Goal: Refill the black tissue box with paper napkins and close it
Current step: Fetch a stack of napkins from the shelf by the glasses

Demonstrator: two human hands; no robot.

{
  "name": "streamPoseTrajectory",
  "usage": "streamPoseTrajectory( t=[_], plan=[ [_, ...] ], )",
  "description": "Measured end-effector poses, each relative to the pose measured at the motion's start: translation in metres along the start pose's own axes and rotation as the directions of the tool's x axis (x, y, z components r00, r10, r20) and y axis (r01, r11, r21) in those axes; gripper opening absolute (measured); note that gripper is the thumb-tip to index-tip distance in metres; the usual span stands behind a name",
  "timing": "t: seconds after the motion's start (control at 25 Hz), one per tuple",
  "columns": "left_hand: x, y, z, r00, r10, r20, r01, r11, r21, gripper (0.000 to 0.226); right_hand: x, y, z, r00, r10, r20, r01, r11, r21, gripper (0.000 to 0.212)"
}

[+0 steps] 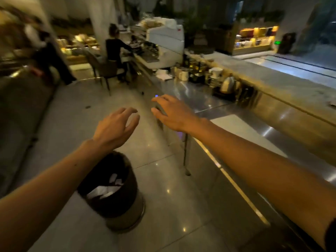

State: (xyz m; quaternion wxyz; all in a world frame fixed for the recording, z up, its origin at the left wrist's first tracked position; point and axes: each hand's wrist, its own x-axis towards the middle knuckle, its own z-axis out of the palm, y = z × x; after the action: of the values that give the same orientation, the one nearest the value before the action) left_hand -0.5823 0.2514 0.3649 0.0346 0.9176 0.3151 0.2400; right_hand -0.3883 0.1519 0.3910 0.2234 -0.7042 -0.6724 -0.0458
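Both hands are reaching forward, empty, above the floor beside the long steel tabletop [203, 99]. Left hand [114, 129]: grip is hanging loose, fingers spread and curled, holding nothing. Right hand [172, 113]: grip is likewise spread wide with nothing in it, hovering at the tabletop's near edge.

The black tissue box and the paper napkins are not showing anywhere that can be made out; the frame is dim and motion-blurred.

A dark round waste bin [116, 190] is standing on the tiled floor [163, 206], on the open side of the tabletop, below the left forearm, with crumpled white paper [107, 188] lying inside it.

Toward the tabletop's far end, cups, jugs and a pale kettle [227, 85] are crowding its surface, details too blurred to tell apart. Beyond that end, a white coffee machine [163, 44] is sitting, and a person in dark clothes [113, 50] is seated on a chair next to it.
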Motion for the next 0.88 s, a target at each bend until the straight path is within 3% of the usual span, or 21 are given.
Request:
streamPoseTrajectory(
  t=[0.24,0.48,0.68,0.88],
  plan=[
    [-0.137,-0.126,-0.107,0.961,-0.244,-0.129,0.262,0.954,0.147,0.046,0.063,-0.195,0.06,0.954,-0.297,0.04,0.29,0.948,0.133,0.046],
    [-0.286,-0.219,-0.202,0.819,-0.513,-0.258,0.568,0.789,0.235,0.049,0.099,-0.388,0.128,0.814,-0.576,0.077,0.536,0.796,0.282,0.045],
    [-0.403,-0.259,-0.269,0.591,-0.699,-0.401,0.806,0.531,0.261,0.042,0.107,-0.542,0.175,0.572,-0.819,0.053,0.732,0.539,0.417,0.044],
    [-0.482,-0.283,-0.32,0.395,-0.755,-0.524,0.916,0.281,0.286,0.044,0.112,-0.669,0.207,0.331,-0.943,-0.021,0.817,0.276,0.507,0.045]
  ],
)
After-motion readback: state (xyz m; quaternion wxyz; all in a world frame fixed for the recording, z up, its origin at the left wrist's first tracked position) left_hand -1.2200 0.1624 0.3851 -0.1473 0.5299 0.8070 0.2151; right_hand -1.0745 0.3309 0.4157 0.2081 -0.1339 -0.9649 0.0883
